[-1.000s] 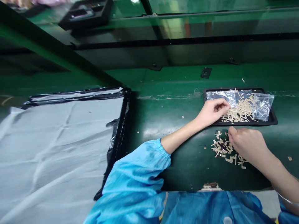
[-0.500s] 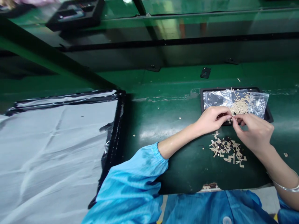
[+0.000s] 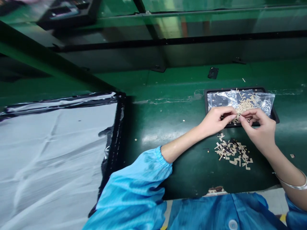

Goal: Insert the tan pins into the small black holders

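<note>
My left hand (image 3: 217, 120) is over the near edge of a black tray (image 3: 275, 115), its thumb and fingertips pinched together. Facing it from the other side, my right hand (image 3: 261, 129) has its thumb against a bent forefinger. A narrow gap separates the two sets of fingertips. Whatever they pinch is too small to make out. In the tray lies a clear plastic bag (image 3: 222, 99), with a heap of small beige strips (image 3: 247, 104) on it. Closer to me, a loose pile of beige and black small pieces (image 3: 232, 152) lies on the green table.
At left stands a large black-edged box or frame covered by a white sheet (image 3: 57, 153). A green slanted post (image 3: 55, 60) rises behind it. A flat black part (image 3: 213, 72) lies beyond the tray. Stray bits dot the green tabletop (image 3: 163, 127). A dark shelf bin (image 3: 69, 14) appears upper left.
My fingertips, close together before, have moved slightly apart, and my right hand has opened up a little from its tighter pinch. The view has shifted slightly.
</note>
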The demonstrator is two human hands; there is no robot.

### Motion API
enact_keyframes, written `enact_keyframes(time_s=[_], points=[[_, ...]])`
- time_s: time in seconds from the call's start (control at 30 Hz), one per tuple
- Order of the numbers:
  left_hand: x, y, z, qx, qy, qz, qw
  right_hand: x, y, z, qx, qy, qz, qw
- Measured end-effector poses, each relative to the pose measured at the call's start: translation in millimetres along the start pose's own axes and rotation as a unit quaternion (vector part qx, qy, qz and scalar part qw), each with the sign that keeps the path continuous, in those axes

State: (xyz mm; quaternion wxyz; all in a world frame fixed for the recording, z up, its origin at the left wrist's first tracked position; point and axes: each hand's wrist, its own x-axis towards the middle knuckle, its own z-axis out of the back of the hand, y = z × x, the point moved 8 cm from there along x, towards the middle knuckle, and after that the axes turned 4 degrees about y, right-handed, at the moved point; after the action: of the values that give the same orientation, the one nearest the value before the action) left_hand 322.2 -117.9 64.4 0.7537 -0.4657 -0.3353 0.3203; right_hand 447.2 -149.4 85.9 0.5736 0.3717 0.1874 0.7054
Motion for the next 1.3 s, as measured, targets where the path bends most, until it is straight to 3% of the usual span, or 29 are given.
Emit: enact_keyframes(time_s=[0.1,0.33,0.77,0.93,1.07,1.3], points=[[0,-1,-0.3,-0.012,0.002,-0.001,1.000,0,-8,-4,0.055,0.020,-0.026,0.998],[0,-2,0.3,-0.047,-0.010,-0.021,0.999,-1,-11,-11,0.057,0.037,-0.025,0.997],[-1,-4,-1.2,-0.022,-0.001,-0.024,0.999,-1,-14,-9,0.135,0.010,-0.084,0.987],[-3,-3,-1.7,0.034,-0.020,-0.039,0.998,-1,-3,-1,0.016,-0.039,-0.003,0.999],[-5,-2,-3.2,0.077,-0.028,-0.056,0.995,-3,11,-2,-0.038,-0.036,0.087,0.995],[-4,-3,-5.8,0.098,-0.012,-0.061,0.993,-3,20,-2,-0.067,-0.034,0.136,0.988]])
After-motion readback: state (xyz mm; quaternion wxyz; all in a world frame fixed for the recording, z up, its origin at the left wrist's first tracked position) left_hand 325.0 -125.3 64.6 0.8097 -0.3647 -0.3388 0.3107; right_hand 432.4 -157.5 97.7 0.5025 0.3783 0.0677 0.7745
